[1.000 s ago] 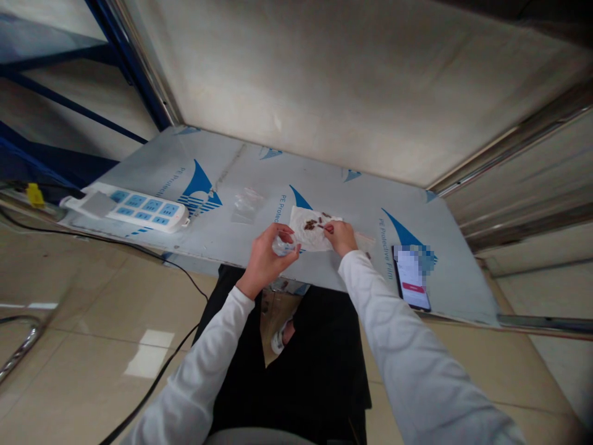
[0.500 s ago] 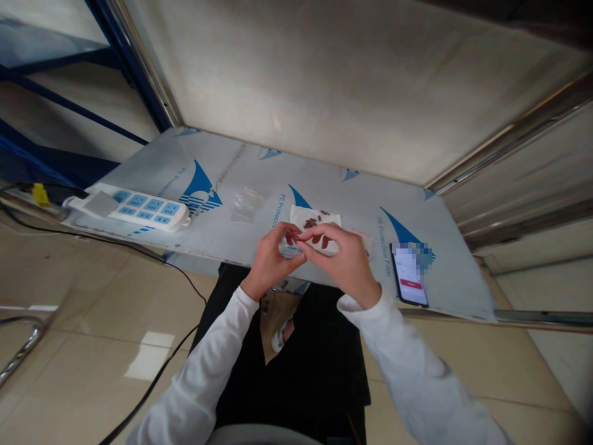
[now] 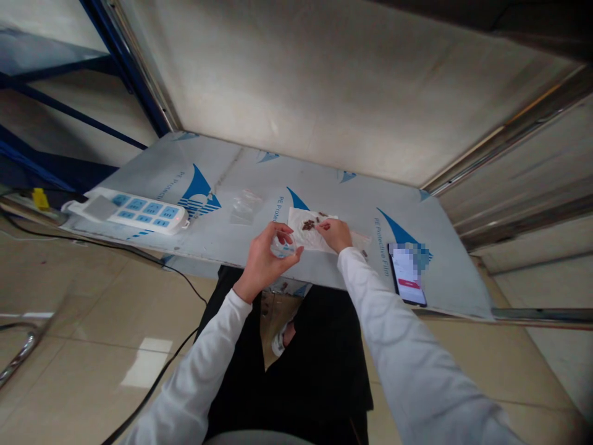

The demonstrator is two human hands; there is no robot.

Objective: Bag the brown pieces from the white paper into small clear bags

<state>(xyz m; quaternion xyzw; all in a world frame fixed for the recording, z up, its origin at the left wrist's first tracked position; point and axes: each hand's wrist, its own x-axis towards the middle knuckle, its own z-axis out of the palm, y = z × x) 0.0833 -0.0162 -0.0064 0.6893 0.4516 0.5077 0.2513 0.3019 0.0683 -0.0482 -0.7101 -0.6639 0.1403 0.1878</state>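
Note:
My left hand (image 3: 269,254) is curled round a small clear round container (image 3: 283,246), held above the table's front edge. Its see-through wall shows between thumb and fingers; what is inside cannot be made out. A white paper tissue (image 3: 301,240) lies flat to the right of it, bearing a little heap of small brown pieces (image 3: 308,224). Over the tissue's right side, my right hand (image 3: 336,235) is closed in a pinch, fingertips at the edge of the heap. Whatever sits between those fingertips is too small to name.
A white power strip (image 3: 139,210) with a plug in it lies on the left of the film-covered metal table (image 3: 222,238). Clear plastic bags (image 3: 245,206) rest left of the tissue. At the right is a phone (image 3: 407,278). A wall (image 3: 315,93) rises behind.
My right hand has moved away from the container in my left hand, up and right to the brown pieces on the tissue. The left hand still holds the container in nearly the same place.

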